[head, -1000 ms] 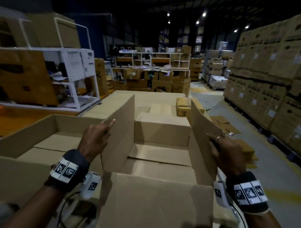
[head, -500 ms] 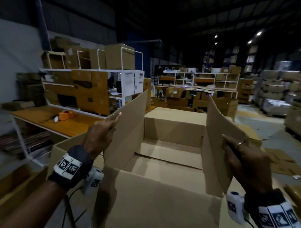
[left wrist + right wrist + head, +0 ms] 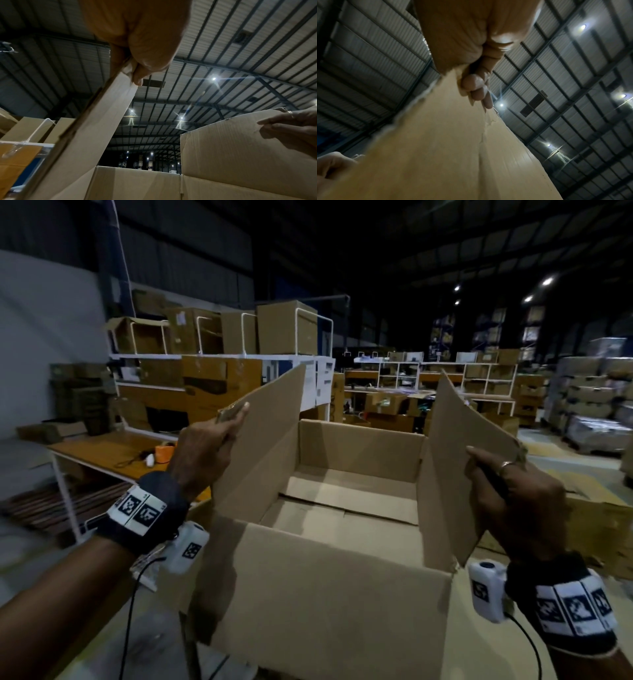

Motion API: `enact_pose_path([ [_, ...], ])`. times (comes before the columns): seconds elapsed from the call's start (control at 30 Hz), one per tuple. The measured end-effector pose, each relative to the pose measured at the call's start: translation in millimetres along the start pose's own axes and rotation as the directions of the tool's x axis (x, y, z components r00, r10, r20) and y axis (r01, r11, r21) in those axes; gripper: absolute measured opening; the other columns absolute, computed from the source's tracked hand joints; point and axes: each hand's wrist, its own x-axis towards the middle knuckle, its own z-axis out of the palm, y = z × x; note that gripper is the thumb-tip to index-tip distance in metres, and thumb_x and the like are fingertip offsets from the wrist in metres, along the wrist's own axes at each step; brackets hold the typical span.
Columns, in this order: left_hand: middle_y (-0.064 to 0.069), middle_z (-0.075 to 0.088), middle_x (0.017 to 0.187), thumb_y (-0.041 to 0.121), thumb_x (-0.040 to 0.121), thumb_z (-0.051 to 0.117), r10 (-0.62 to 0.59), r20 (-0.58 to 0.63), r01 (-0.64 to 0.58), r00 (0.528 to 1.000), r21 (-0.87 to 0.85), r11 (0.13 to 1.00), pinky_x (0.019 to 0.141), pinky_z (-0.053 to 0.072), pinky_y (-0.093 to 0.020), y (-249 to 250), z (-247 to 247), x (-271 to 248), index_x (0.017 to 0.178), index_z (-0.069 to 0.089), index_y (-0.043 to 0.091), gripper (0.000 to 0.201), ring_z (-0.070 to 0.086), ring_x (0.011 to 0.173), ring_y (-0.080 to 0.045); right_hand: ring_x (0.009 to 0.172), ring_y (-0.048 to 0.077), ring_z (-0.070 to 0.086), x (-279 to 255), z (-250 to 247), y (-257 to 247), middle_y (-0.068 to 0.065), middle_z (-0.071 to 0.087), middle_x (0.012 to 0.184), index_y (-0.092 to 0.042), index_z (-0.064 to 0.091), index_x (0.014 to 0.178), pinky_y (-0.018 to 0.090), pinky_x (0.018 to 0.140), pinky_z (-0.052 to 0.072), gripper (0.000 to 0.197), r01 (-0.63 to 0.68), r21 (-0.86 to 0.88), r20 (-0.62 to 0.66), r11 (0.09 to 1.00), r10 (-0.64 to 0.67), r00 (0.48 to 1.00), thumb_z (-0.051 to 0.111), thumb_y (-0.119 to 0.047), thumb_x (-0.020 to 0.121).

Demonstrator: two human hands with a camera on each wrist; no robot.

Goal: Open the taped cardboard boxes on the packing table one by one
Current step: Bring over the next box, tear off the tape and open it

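A large brown cardboard box (image 3: 329,604) is in front of me with its top open and its inside bare. My left hand (image 3: 209,446) grips the upper edge of the left flap (image 3: 263,446), which stands upright. The left wrist view shows the thumb pressed on the left flap (image 3: 102,121) with a strip of tape along its edge. My right hand (image 3: 513,494) holds the edge of the right flap (image 3: 459,460) and also a dark thin tool (image 3: 493,481). In the right wrist view the fingers (image 3: 476,88) curl over the torn edge of the right flap (image 3: 453,148).
A wooden worktable (image 3: 102,453) with an orange tape dispenser (image 3: 164,453) stands at the left, under white shelving (image 3: 219,357) stacked with boxes. More flat cardboard (image 3: 603,529) lies at the right. Pallets of cartons (image 3: 596,405) fill the far right.
Box and view have swung to the left, away from the other open box. Both flaps now stand higher, with my hands still on their edges.
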Motion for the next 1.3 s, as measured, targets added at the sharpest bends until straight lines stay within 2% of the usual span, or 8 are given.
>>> enact_pose_path([
  [0.1, -0.024, 0.066, 0.076, -0.004, 0.090, 0.069, 0.017, -0.017, -0.017, 1.000, 0.003, 1.000, 0.052, 0.052, -0.041, -41, 0, -4, 0.146, 0.050, 0.005, 0.061, 0.062, 0.057, -0.034, 0.055, 0.027, 0.062, 3, 28, -28, 0.021, 0.072, 0.075, 0.004, 0.074, 0.110, 0.026, 0.068, 0.040, 0.029, -0.001, -0.028, -0.022, 1.000, 0.001, 1.000, 0.061, -0.013, 0.091],
  [0.3, -0.023, 0.067, 0.078, 0.010, 0.094, 0.056, 0.021, -0.043, -0.022, 0.999, -0.007, 1.000, 0.053, 0.053, -0.040, -125, 20, -7, 0.147, 0.050, 0.007, 0.053, 0.062, 0.056, -0.033, 0.062, 0.029, 0.067, 13, 97, -55, 0.019, 0.074, 0.082, 0.001, 0.073, 0.115, 0.033, 0.064, 0.054, 0.031, -0.009, 0.052, 0.037, 0.999, 0.007, 0.999, 0.060, -0.018, 0.094],
  [0.4, -0.024, 0.067, 0.081, 0.003, 0.096, 0.061, -0.005, -0.037, 0.004, 0.999, -0.030, 1.000, 0.055, 0.053, -0.041, -160, 38, -7, 0.147, 0.049, 0.008, 0.053, 0.063, 0.059, -0.033, 0.064, 0.029, 0.069, 16, 133, -61, 0.019, 0.075, 0.084, 0.001, 0.073, 0.114, 0.032, 0.066, 0.056, 0.029, -0.008, 0.072, 0.030, 0.997, 0.006, 1.000, 0.062, -0.015, 0.093],
  [0.63, -0.027, 0.069, 0.085, 0.004, 0.092, 0.061, 0.025, -0.035, -0.026, 0.999, -0.009, 1.000, 0.054, 0.053, -0.041, -219, 100, -7, 0.143, 0.054, 0.005, 0.051, 0.064, 0.059, -0.037, 0.054, 0.029, 0.064, 10, 211, -55, 0.018, 0.074, 0.076, -0.003, 0.074, 0.116, 0.041, 0.053, 0.055, 0.026, -0.016, 0.033, 0.004, 0.999, 0.015, 1.000, 0.064, -0.018, 0.096],
  [0.77, -0.029, 0.071, 0.104, 0.017, 0.095, 0.051, 0.098, -0.032, -0.098, 0.995, -0.005, 0.995, 0.058, 0.056, -0.044, -241, 126, 1, 0.144, 0.054, 0.006, 0.050, 0.068, 0.068, -0.041, 0.050, 0.029, 0.061, 12, 228, -53, 0.016, 0.069, 0.064, -0.002, 0.074, 0.113, 0.045, 0.051, 0.053, 0.023, -0.063, 0.021, -0.037, 0.998, 0.064, 0.997, 0.066, -0.015, 0.097],
  [1.1, -0.028, 0.068, 0.123, 0.025, 0.097, 0.046, 0.205, -0.034, -0.207, 0.978, -0.106, 0.973, 0.065, 0.059, -0.047, -285, 184, 14, 0.144, 0.054, 0.008, 0.051, 0.073, 0.092, -0.044, 0.063, 0.029, 0.069, 26, 249, -56, 0.018, 0.075, 0.082, 0.002, 0.074, 0.112, 0.048, 0.056, 0.057, 0.022, -0.082, 0.020, -0.038, 0.996, 0.083, 0.996, 0.066, -0.010, 0.096],
  [1.2, -0.029, 0.069, 0.118, 0.016, 0.097, 0.051, 0.167, -0.103, -0.178, 0.981, -0.110, 0.978, 0.059, 0.058, -0.047, -306, 190, 10, 0.142, 0.056, 0.007, 0.046, 0.072, 0.082, -0.046, 0.059, 0.025, 0.067, 35, 253, -75, 0.016, 0.075, 0.079, 0.002, 0.074, 0.112, 0.045, 0.056, 0.058, 0.021, -0.085, 0.036, -0.030, 0.996, 0.086, 0.996, 0.065, -0.007, 0.095],
  [1.3, -0.028, 0.067, 0.125, 0.016, 0.101, 0.048, 0.177, -0.167, -0.197, 0.970, -0.107, 0.975, 0.056, 0.057, -0.045, -323, 191, -10, 0.142, 0.056, 0.006, 0.042, 0.072, 0.076, -0.044, 0.050, 0.020, 0.064, 30, 260, -101, 0.009, 0.072, 0.068, 0.000, 0.075, 0.112, 0.041, 0.054, 0.057, 0.020, -0.094, 0.049, -0.010, 0.994, 0.094, 0.995, 0.066, -0.008, 0.096],
])
